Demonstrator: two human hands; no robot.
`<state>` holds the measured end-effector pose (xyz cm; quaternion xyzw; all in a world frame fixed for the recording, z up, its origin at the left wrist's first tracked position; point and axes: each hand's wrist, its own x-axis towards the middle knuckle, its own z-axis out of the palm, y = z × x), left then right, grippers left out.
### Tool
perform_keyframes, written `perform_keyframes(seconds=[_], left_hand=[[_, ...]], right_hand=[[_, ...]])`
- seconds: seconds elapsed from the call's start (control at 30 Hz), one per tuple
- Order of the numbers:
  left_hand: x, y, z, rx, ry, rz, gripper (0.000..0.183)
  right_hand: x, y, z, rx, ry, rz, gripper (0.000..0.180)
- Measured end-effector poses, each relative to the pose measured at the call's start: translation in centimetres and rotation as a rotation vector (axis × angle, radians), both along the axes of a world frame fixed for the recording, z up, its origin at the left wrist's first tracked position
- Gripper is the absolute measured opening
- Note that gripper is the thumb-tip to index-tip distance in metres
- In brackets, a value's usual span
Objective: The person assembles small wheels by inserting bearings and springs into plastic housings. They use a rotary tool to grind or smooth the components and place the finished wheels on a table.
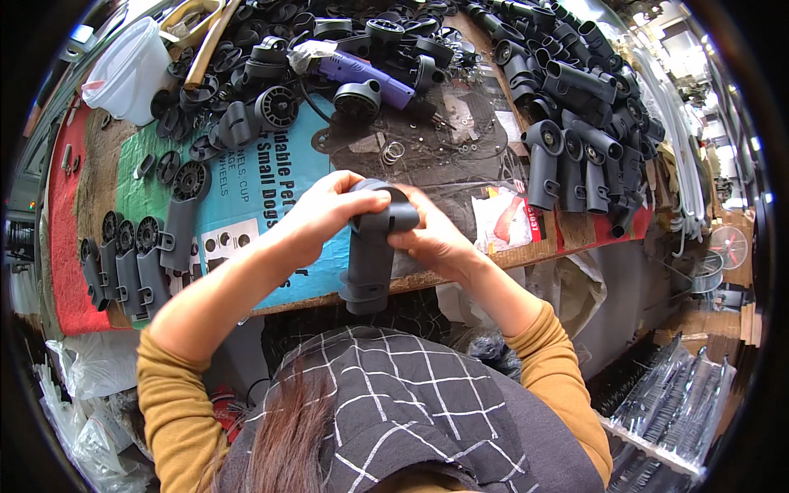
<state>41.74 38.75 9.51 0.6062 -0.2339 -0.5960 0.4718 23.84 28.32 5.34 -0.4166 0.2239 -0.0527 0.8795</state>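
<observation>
My left hand [333, 209] and my right hand [431, 237] hold a dark grey plastic tube joint [368, 265] at its round head, with the tubular leg hanging down past the bench's front edge. The left thumb lies on top of the head; the right fingers grip its side and short collar. Behind the hands, a small coil spring [392, 151] lies on the bench. Farther back is a purple power tool [370, 77] with a plastic-wrapped end. Similar joints with ribbed wheel-like discs [191, 182] stand to the left.
Many grey tube joints [579, 86] are heaped at the right, with loose round parts [277, 106] at the back. A white plastic bucket [132, 71] and a wooden handle [209, 46] are at the back left. A printed blue sheet [246, 185] covers part of the bench.
</observation>
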Motion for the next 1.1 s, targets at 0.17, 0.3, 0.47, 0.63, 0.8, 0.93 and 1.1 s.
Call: perform_keyframes(seconds=[0.17, 0.3, 0.47, 0.63, 0.8, 0.93, 1.1], left_hand=[[-0.4, 2.6, 2.8, -0.212, -0.029, 0.003, 0.045], [0.0, 3.1, 4.1, -0.349, -0.694, -0.112, 0.048], [-0.2, 3.2, 3.7, -0.423, -0.869, -0.005, 0.048], [0.1, 3.7, 2.8, -0.455, -0.843, 0.044, 0.048], [0.6, 3.7, 1.7, -0.449, -0.831, 0.075, 0.051], [4.4, 1.5, 0.9, -0.060, -0.658, -0.203, 0.062], [7.0, 0.3, -1.5, -0.002, -0.644, -0.423, 0.059]], right_hand=[[0.3, 1.3, 3.2, -0.039, -0.028, 0.046, 0.065], [0.8, 1.5, 5.2, -0.383, -0.072, 0.102, 0.060], [1.4, 1.9, 6.2, -0.587, -0.015, 0.136, 0.047], [1.7, 1.6, 6.7, -0.654, 0.002, 0.174, 0.042], [2.2, 2.0, 6.5, -0.748, 0.047, 0.163, 0.050], [3.8, 3.0, 4.9, -1.185, -0.056, -0.083, 0.086], [5.5, 3.4, 2.7, -1.126, -0.096, 0.012, 0.057]])
